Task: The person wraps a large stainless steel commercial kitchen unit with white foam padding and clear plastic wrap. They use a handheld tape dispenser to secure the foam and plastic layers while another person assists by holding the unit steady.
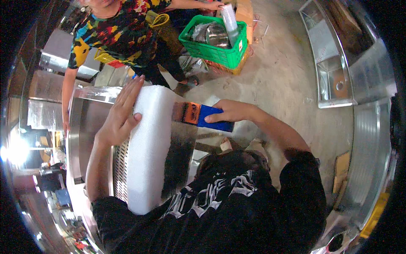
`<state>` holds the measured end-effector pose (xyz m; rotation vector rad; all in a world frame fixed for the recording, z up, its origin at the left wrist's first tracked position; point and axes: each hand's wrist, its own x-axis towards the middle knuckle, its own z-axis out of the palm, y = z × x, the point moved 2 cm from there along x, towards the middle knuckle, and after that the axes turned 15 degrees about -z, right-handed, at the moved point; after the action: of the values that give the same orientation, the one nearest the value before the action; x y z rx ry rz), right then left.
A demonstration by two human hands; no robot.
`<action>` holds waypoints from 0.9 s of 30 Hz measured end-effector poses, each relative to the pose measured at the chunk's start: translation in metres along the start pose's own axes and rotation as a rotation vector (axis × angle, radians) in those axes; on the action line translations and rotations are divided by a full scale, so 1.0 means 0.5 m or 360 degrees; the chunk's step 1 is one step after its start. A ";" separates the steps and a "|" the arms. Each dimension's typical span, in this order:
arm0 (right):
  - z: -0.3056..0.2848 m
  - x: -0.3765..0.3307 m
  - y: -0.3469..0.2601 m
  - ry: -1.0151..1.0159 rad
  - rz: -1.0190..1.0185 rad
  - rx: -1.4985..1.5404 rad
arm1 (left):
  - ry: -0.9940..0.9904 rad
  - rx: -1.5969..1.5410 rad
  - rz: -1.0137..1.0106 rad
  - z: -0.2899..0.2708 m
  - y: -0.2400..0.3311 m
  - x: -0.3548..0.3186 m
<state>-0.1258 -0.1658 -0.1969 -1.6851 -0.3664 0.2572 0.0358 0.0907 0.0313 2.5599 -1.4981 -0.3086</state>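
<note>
A sheet of white foam is bent over the edge of a stainless steel unit in front of me. My left hand lies on the foam near its far end, fingers stretched out and thumb apart. To the right, my right hand grips a flat blue piece, thumb on top and its other fingers partly hidden. An orange section with dark marks adjoins the blue piece, against the steel side. Left of the foam, a slotted metal panel shows.
Across the unit stands another person, one hand low by its left side, the other reaching toward a clear-wrapped roll. That roll leans in a green crate with a metal pot. At right stands a steel sink; cardboard lies nearer.
</note>
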 end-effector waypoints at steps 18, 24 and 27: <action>0.016 -0.015 0.053 0.0063 -0.0021 0.0063 | -0.0083 0.1528 -0.0391 0.251 0.236 -0.042; -0.003 -0.029 0.060 0.0061 0.0244 -0.0636 | -0.0196 0.2019 -0.0645 0.282 0.270 -0.028; -0.010 0.019 0.006 -0.0078 0.0089 -0.1001 | -0.0109 0.2129 -0.0654 0.301 0.266 -0.038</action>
<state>-0.1149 -0.1669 -0.1985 -2.3123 -0.4683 0.2382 -0.1235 0.0376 -0.0806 3.8483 -1.3900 0.9070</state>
